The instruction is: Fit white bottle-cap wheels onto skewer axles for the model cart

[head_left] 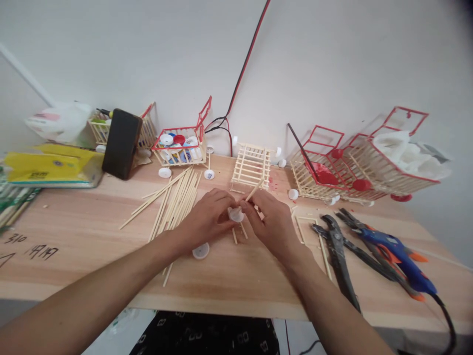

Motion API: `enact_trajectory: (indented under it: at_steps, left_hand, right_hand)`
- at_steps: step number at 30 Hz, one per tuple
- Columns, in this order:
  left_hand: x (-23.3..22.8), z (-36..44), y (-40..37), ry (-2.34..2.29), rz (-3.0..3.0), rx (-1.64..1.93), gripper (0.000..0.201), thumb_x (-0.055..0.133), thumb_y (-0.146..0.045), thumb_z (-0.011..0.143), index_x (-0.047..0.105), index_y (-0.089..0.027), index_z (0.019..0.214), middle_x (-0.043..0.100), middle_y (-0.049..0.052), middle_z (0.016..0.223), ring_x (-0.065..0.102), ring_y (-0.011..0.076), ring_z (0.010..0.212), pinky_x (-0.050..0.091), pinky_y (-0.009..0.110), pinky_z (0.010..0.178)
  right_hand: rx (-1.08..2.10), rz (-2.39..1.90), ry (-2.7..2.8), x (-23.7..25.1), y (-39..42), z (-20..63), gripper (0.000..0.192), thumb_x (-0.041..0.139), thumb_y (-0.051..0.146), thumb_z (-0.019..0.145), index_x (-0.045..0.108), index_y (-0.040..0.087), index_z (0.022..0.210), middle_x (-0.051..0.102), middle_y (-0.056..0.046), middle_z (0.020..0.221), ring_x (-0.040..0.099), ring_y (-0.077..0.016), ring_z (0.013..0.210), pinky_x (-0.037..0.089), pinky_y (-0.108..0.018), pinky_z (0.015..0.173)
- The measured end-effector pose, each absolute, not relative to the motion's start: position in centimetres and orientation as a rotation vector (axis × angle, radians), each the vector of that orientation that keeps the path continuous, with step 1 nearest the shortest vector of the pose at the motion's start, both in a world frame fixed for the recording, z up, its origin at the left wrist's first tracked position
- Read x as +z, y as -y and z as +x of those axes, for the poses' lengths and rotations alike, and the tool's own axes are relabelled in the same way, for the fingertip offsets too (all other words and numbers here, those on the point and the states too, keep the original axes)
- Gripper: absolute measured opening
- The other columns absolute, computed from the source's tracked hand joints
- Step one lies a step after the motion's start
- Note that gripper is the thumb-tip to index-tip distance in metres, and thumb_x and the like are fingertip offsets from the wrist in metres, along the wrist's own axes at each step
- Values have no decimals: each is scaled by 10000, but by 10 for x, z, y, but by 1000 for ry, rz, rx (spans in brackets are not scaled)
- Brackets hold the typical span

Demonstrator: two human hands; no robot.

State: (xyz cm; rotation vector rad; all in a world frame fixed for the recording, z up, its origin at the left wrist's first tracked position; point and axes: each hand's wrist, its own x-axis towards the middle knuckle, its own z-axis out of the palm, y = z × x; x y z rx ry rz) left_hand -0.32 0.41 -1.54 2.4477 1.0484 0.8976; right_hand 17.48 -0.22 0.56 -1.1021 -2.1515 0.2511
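Both my hands meet over the middle of the wooden table (pixel 92 231). My left hand (pixel 207 217) pinches a white bottle cap (pixel 236 215) between its fingertips. My right hand (pixel 271 222) holds a thin wooden stick (pixel 254 190) that rises up and to the right from the cap; its lower end touches the cap. Another white cap (pixel 201 251) lies on the table just below my left wrist. A few short sticks (pixel 239 232) lie under my hands.
A fan of long sticks (pixel 175 199) lies left of my hands. A bare stick cart frame (pixel 251 165) stands behind them. Stick baskets with red trim (pixel 183 144) (pixel 325 170) (pixel 391 158) line the wall. Pliers (pixel 338 246) and a blue glue gun (pixel 397 254) lie right. A phone (pixel 121 143) leans at the back left.
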Motion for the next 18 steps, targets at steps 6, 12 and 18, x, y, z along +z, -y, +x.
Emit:
enact_trajectory:
  at_steps: [6, 12, 18]
  left_hand:
    - [-18, -6, -6, -1028, 2428, 920, 249, 657, -257, 783, 568, -184, 1004, 607, 49, 1015, 516, 192, 995, 428, 344, 874]
    - [-19, -7, -6, -1021, 2416, 922, 277, 654, -269, 788, 569, -194, 1041, 607, 55, 1047, 508, 202, 1032, 421, 366, 895]
    - [-17, -8, -6, -1029, 2413, 920, 262, 638, -300, 801, 577, -193, 1033, 611, 61, 1029, 514, 211, 1019, 419, 370, 886]
  right_hand:
    - [234, -1110, 2133, 8, 3, 176, 166, 473, 254, 904, 582, 188, 797, 619, -40, 779, 544, -159, 715, 403, -270, 649]
    - [215, -1114, 2118, 9, 2, 176, 165, 486, 241, 897, 584, 179, 780, 609, -30, 740, 541, -150, 692, 399, -262, 629]
    - [186, -1119, 2098, 7, 1, 176, 180, 510, 267, 888, 566, 192, 734, 609, -22, 712, 547, -150, 673, 401, -262, 608]
